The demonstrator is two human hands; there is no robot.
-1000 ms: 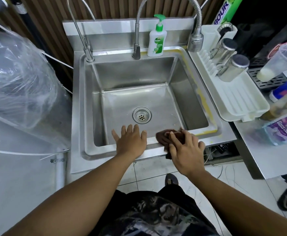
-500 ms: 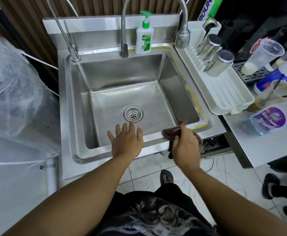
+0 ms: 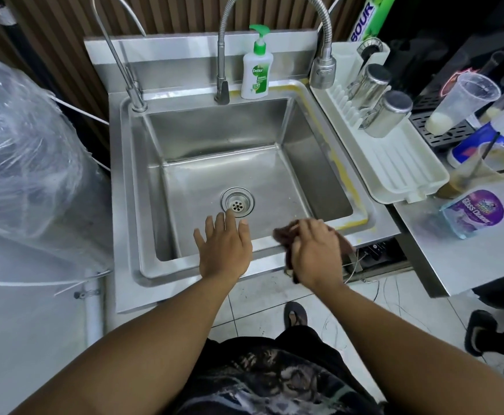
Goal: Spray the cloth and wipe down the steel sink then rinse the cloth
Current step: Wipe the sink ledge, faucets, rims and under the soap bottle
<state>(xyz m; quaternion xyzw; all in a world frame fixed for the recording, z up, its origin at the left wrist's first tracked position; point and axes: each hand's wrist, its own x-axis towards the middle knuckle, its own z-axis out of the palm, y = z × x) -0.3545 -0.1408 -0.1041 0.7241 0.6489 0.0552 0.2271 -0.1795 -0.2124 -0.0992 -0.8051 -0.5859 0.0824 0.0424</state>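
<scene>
The cloth (image 3: 282,235) is judged to be light, soft and limp, with no stiffness of its own. It is bunched in the right hand (image 3: 313,253) at the front right corner of the steel sink (image 3: 215,133), over the front rim. Dark folds show on either side of the hand and a loose end hangs below it. Whether it is wet cannot be told. If soaked, it can be expected to be heavier, to drip and to cling to the steel. No particular grip point is called for. A full handful gathered in the middle suits rinsing, while for wiping it is better flattened under the palm so that more of it meets the metal. The loose end is best tucked in so that it is not dragged.

The right forearm is brought in from the lower right, with the back of the hand turned up and its fingers (image 3: 309,230) curled round the cloth. The left hand (image 3: 225,250) is laid flat over the front rim. Its fingers (image 3: 210,227) are straight and spread and hold nothing, and their tips reach out over the basin towards the drain (image 3: 237,202). The hand appears to be braced there.
</scene>
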